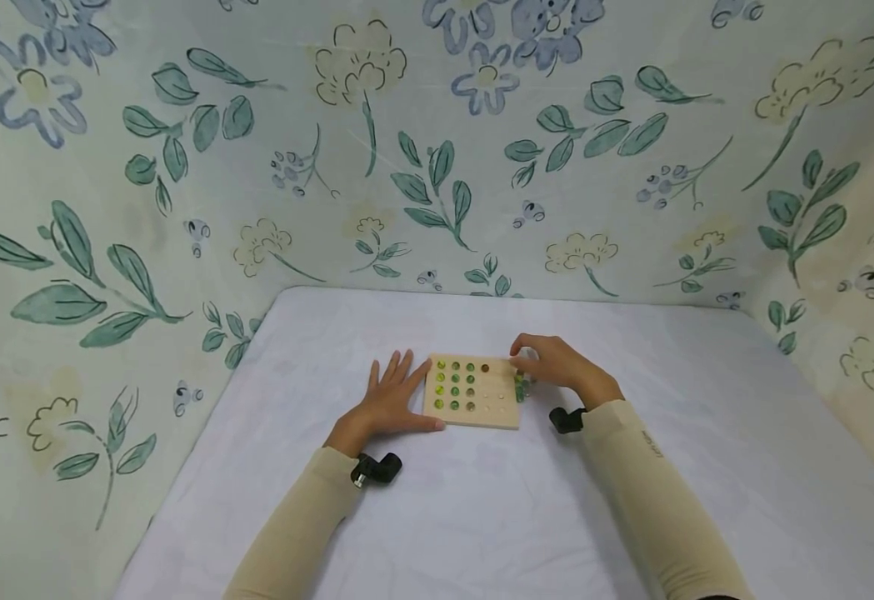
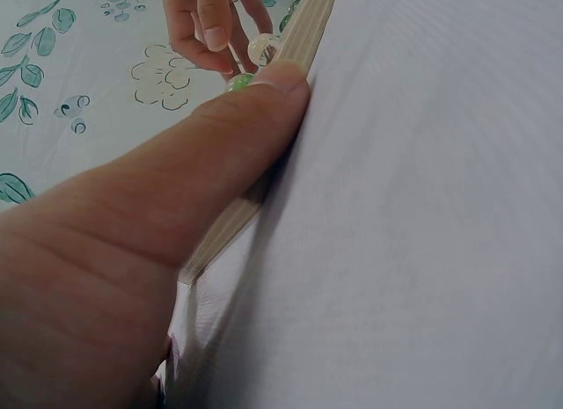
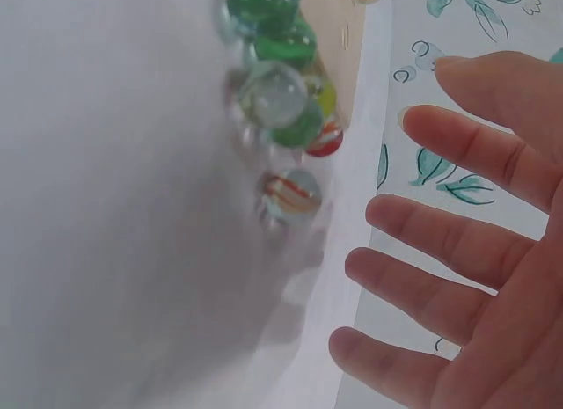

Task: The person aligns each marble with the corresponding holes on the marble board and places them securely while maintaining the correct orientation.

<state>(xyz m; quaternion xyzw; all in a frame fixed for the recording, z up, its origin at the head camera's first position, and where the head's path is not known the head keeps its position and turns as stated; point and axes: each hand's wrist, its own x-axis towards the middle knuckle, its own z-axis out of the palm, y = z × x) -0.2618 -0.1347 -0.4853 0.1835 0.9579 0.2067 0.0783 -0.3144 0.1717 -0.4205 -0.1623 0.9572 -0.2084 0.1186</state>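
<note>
A pale wooden board (image 1: pixel 493 419) with rows of round hollows lies on the white table. Yellow-green, green and brownish marbles fill its three left columns, and one amber marble (image 1: pixel 485 367) sits at the top of the fourth. My left hand (image 1: pixel 387 404) holds the board's left side steady, fingers spread; its thumb (image 2: pixel 237 132) presses along the near edge. Over the board's upper right corner is my right hand (image 1: pixel 560 367), fingers apart and nothing between them in the right wrist view. Below it, loose green marbles (image 3: pixel 283 45), a clear one (image 3: pixel 273 94) and an orange-swirled marble (image 3: pixel 290 196) lie beside the board.
A white cloth (image 1: pixel 451 517) covers the table. Behind it and at both sides hangs a fabric wall (image 1: pixel 481 208) with flowers and leaves. A black wrist camera (image 1: pixel 380 468) is strapped on the left wrist, another (image 1: pixel 566 419) on the right.
</note>
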